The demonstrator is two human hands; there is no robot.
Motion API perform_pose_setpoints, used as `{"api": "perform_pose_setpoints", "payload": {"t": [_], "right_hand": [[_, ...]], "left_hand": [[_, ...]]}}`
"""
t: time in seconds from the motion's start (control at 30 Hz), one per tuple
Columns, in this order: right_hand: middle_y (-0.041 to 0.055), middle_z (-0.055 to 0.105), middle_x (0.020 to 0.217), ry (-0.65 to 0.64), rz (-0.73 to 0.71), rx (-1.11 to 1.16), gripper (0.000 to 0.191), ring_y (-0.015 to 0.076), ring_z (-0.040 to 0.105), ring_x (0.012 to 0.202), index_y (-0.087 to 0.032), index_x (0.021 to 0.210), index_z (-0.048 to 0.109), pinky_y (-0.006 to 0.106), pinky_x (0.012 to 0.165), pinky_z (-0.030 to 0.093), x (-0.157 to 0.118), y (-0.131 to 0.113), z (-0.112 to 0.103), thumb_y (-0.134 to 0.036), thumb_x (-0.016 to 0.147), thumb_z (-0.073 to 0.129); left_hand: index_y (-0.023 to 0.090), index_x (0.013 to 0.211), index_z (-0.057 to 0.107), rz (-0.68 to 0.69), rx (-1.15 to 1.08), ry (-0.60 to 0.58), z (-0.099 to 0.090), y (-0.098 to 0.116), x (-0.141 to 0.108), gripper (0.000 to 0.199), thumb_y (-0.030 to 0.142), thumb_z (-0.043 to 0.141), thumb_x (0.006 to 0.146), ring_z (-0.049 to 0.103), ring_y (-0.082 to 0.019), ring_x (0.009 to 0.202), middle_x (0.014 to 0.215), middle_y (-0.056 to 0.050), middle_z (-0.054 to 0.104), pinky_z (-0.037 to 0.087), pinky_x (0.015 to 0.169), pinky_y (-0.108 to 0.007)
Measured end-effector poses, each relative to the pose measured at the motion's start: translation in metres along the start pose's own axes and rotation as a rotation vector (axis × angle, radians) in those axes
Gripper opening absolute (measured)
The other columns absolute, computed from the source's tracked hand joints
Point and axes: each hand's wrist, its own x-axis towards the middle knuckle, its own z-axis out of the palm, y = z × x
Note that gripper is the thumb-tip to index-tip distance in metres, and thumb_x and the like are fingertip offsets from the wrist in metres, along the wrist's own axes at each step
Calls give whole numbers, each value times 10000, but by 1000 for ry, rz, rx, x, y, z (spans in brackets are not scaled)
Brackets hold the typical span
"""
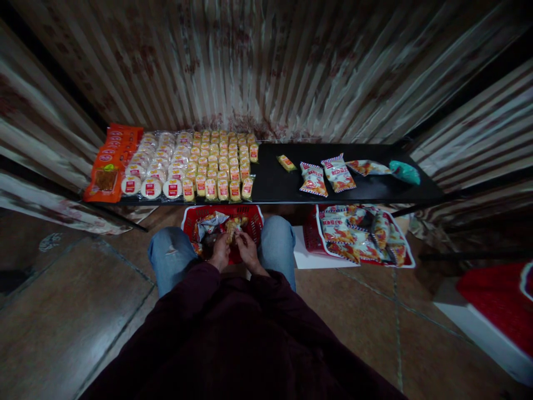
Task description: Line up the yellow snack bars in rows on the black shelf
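Observation:
Between my knees stands a red plastic basket (256,214) with several snack packets (211,220) inside, some silvery and some yellowish. Over it, my left hand (220,253) and my right hand (247,249) come close together. Their fingers are closed on a small yellow snack packet (231,226), one hand at each side. The dim light and the fingers hide part of the packet, so its print cannot be read.
A black bench (270,186) runs across in front. On it lie rows of round white packaged cakes (150,189), small yellow packets (211,189), an orange bag (110,158), chip-style bags (338,172) and a green packet (405,172). A second red basket (312,230) holds several bags.

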Motion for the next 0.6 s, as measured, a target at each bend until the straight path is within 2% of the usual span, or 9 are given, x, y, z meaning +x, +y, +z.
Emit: {"api": "perform_pose_setpoints", "payload": {"t": [0.2, 0.3, 0.5, 0.6], "right_hand": [[40, 725, 972, 69, 82, 12, 318, 209, 651, 931, -225, 915, 687, 370, 936, 474, 0, -8, -2, -482, 747, 605], [31, 730, 941, 51, 99, 59, 331, 208, 654, 903, -229, 902, 689, 357, 905, 489, -1, -12, -4, -503, 732, 616], [19, 735, 899, 4, 75, 75, 281, 203, 659, 873, -232, 856, 704, 343, 879, 493, 2, -9, -8, -458, 706, 631], [22, 739, 916, 20, 67, 33, 262, 206, 656, 881, -229, 860, 715, 352, 888, 492, 2, -7, -11, -421, 709, 621]], "left_hand": [[205, 936, 653, 146, 63, -75, 1, -7, -8, 253, 267, 660, 691, 583, -103, 707, 865, -5, 674, 407, 642, -217], [225, 971, 662, 218, 131, -95, 2, -10, -8, 272, 253, 670, 700, 612, -136, 841, 978, -24, 682, 441, 740, -244], [222, 929, 651, 384, 168, -129, 8, -14, -10, 239, 144, 653, 703, 615, -155, 981, 1028, -36, 674, 442, 911, -281], [230, 974, 637, 439, 228, -130, 10, -14, -13, 303, 89, 618, 706, 610, -166, 1011, 1029, -35, 675, 437, 958, -310]]}}
